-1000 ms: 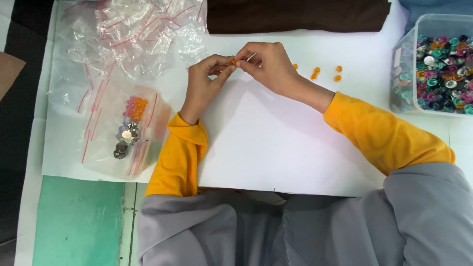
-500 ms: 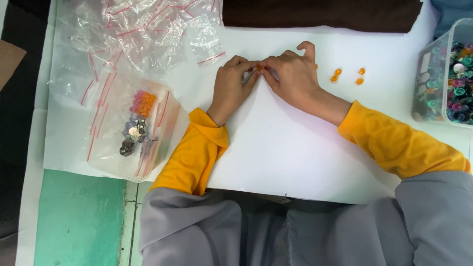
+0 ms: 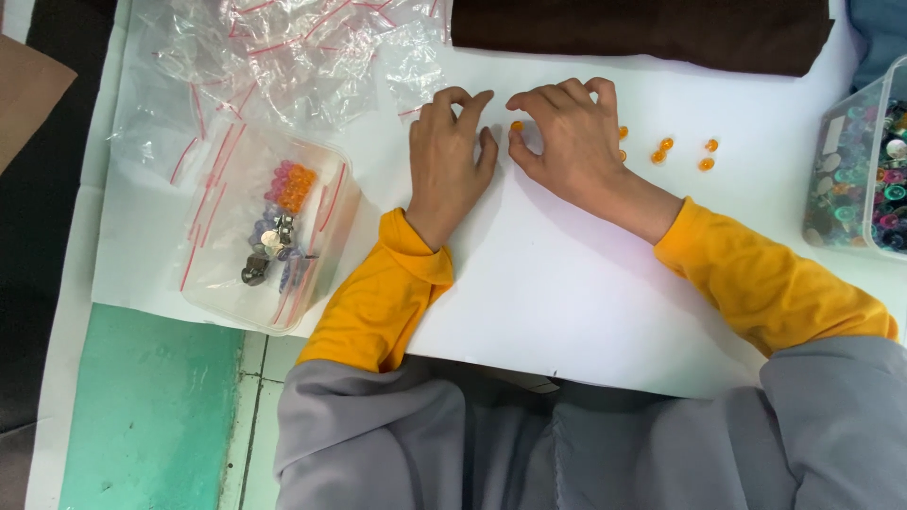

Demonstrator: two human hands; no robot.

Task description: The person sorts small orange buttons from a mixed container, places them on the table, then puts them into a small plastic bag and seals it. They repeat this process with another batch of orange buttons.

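Observation:
My left hand (image 3: pixel 452 156) lies flat on the white sheet (image 3: pixel 567 302) with its fingers spread and nothing in it. My right hand (image 3: pixel 570 137) rests beside it, fingers curled and apart. A single small orange bead (image 3: pixel 517 126) lies on the sheet in the gap between the two hands, just above my right thumb tip and not pinched. Several more orange beads (image 3: pixel 661 151) are scattered to the right of my right hand. Both arms wear yellow sleeves.
A pile of small clear zip bags (image 3: pixel 274 57) covers the far left. Below it, a clear plastic box (image 3: pixel 326 241) holds bagged orange, purple and metal bits. A brown cloth (image 3: pixel 642 33) lies along the far edge. At the right edge stands a clear tub (image 3: pixel 836 189) of colourful beads.
Both hands were pinched together on something orange; they have now parted and settled onto the sheet, leaving one orange bead between them. The view has shifted slightly.

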